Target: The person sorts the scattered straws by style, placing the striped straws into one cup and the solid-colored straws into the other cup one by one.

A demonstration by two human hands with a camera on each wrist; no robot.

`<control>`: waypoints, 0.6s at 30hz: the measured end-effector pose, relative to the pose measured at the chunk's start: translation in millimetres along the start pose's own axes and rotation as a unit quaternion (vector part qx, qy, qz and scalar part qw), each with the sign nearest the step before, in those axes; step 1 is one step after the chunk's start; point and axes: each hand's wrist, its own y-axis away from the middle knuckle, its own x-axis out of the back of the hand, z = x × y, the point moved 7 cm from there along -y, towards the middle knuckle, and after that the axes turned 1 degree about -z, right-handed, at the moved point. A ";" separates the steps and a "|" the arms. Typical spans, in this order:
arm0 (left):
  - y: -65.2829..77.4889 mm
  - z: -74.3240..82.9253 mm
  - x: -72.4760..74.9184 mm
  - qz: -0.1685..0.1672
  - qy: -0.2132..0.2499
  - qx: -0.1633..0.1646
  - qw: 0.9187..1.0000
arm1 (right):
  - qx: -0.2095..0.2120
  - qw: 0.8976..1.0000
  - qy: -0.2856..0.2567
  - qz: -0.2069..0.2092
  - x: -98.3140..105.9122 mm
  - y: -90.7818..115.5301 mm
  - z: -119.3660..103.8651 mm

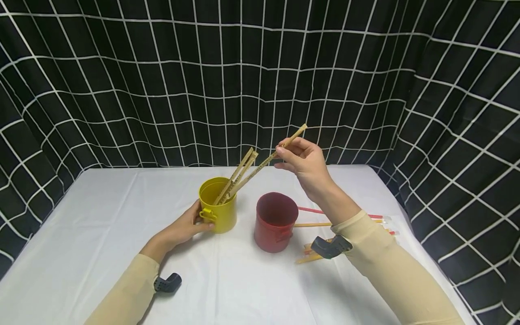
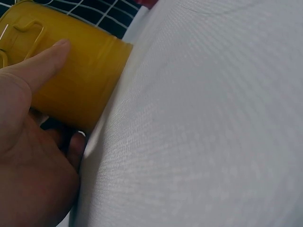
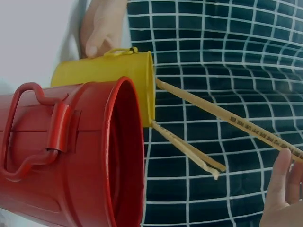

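Note:
My left hand holds a small yellow metal bucket by its side, thumb near the handle and fingers round the wall. Two thin tan paper-wrapped sticks lean out of it to the right. My right hand pinches another paper-wrapped stick with dark print, near its upper end. This one slants down to the left, its lower end at the yellow bucket's rim. Between the hands stands a red bucket, which looks large and close in the right wrist view.
Several red and orange sticks, some with clear wrapper ends, lie on the white-covered table right of the red bucket, partly under my right forearm. A black curtain with a white grid encloses the back and sides.

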 end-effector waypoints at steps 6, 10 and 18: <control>-0.3 -0.7 0.2 -0.002 -0.001 0.003 1.000 | -0.031 0.999 0.003 -0.009 -1.5 -8.2 10.9; -0.6 -1.5 0.3 -0.004 0.000 0.001 1.000 | -0.048 0.999 0.008 -0.013 -3.5 -12.4 19.8; -0.2 -0.5 -1.0 -0.005 0.001 0.003 1.000 | -0.080 0.996 0.019 -0.019 -10.3 -20.4 37.5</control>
